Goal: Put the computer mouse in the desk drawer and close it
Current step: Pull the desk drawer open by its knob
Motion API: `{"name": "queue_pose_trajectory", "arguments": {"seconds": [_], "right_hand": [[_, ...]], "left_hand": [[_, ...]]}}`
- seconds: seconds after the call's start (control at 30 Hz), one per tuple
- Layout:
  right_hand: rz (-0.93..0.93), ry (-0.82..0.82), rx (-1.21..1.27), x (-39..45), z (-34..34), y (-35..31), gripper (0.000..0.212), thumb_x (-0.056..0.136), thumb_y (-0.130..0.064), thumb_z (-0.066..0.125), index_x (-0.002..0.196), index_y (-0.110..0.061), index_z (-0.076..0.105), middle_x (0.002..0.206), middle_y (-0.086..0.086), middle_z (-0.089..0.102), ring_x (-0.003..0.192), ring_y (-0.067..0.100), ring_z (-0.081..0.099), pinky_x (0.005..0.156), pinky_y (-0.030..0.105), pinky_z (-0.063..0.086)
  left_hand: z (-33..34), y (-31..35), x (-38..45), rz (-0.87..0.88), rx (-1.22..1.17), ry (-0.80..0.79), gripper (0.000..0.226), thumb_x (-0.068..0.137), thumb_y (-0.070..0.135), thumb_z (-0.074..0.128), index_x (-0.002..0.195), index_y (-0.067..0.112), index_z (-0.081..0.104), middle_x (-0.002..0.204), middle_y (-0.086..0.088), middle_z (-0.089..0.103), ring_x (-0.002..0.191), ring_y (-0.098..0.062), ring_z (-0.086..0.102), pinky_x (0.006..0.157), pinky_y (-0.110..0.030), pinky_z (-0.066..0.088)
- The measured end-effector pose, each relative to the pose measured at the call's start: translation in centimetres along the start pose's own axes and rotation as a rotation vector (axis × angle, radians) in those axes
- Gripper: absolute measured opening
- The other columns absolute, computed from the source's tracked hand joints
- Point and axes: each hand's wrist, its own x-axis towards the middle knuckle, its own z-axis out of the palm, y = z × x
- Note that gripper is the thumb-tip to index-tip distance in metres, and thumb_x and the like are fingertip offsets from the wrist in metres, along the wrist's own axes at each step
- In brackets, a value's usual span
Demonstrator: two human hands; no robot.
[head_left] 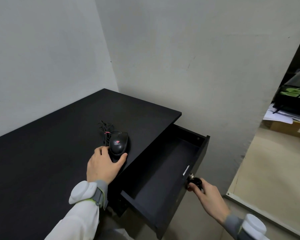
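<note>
Black mouse (118,143) sits on counter (42,161), cord bundled behind it; left hand (104,166) spread around its near end, thumb & fingers touching. Drawer (163,172) wide open, right hand (203,192) gripping its knob (196,181)

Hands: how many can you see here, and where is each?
2. The left hand rests on the desk, closing around the black mouse. The right hand grips the knob on the open drawer front.
</note>
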Motion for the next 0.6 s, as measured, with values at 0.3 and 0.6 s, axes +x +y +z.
{"name": "queue_pose_trajectory", "arguments": {"seconds": [0.3,0.6], "right_hand": [[0.014,-0.003,0.011,-0.1,0.0,-0.1,0.011,0.090,-0.030,0.059,0.085,-0.021,0.065,0.079,-0.007,0.074,0.073,-0.009,0.058,0.066,0.008,0.040],[0.022,0.007,0.023,-0.2,-0.2,-0.4,0.012,0.089,-0.027,0.061,0.079,-0.021,0.066,0.075,-0.006,0.074,0.072,-0.007,0.057,0.066,0.010,0.040]], "left_hand": [[-0.1,0.3,0.2,-0.045,-0.059,0.001,0.069,0.072,0.059,0.065,0.117,0.010,0.046,0.123,-0.013,0.052,0.111,-0.033,0.054,0.095,-0.044,0.043],[-0.3,3.4,1.3,-0.164,-0.154,0.043,0.098,0.057,0.068,0.070,0.128,0.020,0.025,0.133,-0.016,0.041,0.121,-0.036,0.046,0.098,-0.051,0.039]]}}
